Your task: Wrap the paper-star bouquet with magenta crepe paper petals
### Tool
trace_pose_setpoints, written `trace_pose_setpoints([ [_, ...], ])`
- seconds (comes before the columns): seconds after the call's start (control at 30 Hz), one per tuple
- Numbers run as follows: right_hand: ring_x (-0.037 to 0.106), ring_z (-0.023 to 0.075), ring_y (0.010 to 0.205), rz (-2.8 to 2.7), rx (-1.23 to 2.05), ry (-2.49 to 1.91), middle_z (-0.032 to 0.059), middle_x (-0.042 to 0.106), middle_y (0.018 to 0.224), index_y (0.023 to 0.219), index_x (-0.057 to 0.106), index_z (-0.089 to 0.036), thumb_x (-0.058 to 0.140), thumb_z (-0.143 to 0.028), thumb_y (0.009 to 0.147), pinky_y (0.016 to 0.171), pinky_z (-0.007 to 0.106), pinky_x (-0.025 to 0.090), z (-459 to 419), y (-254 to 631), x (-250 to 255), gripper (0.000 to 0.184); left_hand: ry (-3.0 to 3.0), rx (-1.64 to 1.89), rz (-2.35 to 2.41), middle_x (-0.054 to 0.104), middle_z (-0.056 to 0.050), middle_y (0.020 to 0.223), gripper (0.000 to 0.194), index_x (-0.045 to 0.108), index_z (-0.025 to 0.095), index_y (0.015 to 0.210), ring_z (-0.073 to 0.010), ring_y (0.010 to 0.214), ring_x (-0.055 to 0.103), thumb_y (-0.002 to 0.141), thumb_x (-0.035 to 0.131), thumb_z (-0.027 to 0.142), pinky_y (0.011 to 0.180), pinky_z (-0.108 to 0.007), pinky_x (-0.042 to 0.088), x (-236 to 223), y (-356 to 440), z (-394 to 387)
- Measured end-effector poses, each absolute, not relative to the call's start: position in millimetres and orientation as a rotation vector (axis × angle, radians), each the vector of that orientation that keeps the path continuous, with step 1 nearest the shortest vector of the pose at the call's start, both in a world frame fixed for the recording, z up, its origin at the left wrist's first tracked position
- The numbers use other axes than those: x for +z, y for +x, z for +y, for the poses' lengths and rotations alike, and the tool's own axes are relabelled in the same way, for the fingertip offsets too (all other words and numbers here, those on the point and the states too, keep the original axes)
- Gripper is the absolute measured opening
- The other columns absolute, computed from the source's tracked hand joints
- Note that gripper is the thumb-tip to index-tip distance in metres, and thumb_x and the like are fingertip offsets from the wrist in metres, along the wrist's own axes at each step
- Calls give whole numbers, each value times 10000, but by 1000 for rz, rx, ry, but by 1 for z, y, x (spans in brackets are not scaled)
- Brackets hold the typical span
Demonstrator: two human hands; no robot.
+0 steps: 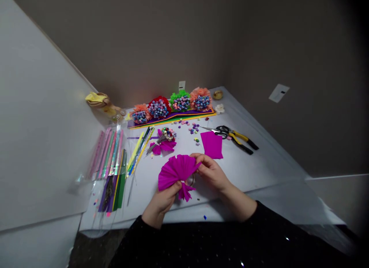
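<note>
A fanned magenta paper flower is held up above the front part of the table. My left hand grips it from below, thumb pressed near its gathered middle. At its right edge, my right hand pinches a fold of the same paper between thumb and fingers. Just behind lies a bunch of small shiny stars on stems, resting on another piece of magenta paper. To the right, a flat magenta paper square lies partly under black-handled scissors.
Pliers with yellow and black handles lie on the right. Finished star flowers stand along the back on coloured sheets. Bagged paper strips and loose strips are at left. Tiny stars lie scattered on the white table.
</note>
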State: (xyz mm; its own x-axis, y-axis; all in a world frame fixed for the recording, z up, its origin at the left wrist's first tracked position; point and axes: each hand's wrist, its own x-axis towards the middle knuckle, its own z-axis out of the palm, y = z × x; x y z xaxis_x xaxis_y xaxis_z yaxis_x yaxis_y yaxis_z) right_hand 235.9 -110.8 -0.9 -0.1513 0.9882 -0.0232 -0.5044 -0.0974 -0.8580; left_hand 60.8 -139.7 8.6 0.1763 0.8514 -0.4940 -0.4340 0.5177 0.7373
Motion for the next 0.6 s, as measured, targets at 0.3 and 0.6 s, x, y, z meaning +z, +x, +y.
trace_pose_setpoints([
  [0.3, 527, 167, 750, -721, 1544, -902, 24, 571, 828, 700, 563, -209, 720, -478, 712, 706, 309, 440, -103, 241, 3, 311, 576, 924, 1226, 722, -42, 713, 409, 698, 125, 724, -179, 688, 664, 440, 878, 358, 756, -315, 537, 17, 54, -144],
  [0.6, 438, 265, 1157, -1897, 954, -856, 90, 492, 1192, 898, 611, -232, 700, -351, 771, 1015, 465, 319, -104, 259, 57, 195, 1193, 726, 1095, 708, -51, 802, 248, 714, 150, 807, -197, 734, 609, 640, 764, 326, 695, -293, 497, 39, 51, -130],
])
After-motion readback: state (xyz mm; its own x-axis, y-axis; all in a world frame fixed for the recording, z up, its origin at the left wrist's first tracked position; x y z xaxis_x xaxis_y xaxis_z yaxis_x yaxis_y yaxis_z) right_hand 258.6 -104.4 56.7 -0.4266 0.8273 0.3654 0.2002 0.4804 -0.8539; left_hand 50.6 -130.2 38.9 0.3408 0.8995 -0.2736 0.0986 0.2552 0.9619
